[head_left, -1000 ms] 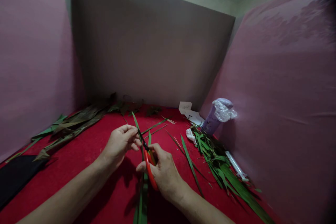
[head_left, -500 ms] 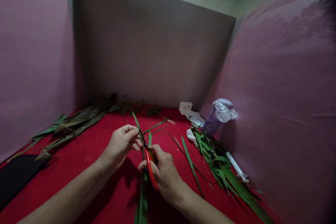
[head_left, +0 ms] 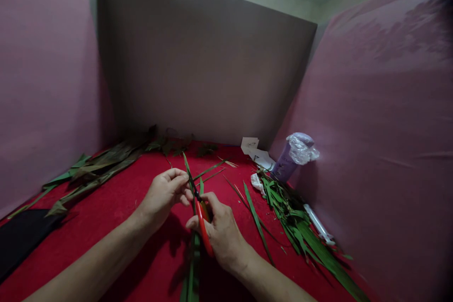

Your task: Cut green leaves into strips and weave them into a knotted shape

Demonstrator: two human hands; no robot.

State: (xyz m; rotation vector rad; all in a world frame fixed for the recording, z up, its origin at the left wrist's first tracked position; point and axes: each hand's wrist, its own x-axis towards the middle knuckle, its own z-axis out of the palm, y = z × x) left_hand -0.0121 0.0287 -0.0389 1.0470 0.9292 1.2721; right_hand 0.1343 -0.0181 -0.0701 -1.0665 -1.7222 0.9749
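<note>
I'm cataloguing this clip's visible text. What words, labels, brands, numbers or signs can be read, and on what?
No text can be read with certainty.
White card: small dark marks, too blurred to read.
White paper: a dark mark, unclear.
Purple container: dark markings, illegible.
Scissors: no lettering visible.

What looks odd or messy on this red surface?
A crumpled white wad lies like litter against the green leaf pile. The purple container seems to lean rightward, though the lens may exaggerate. Brownish leaves at left look withered.
</note>
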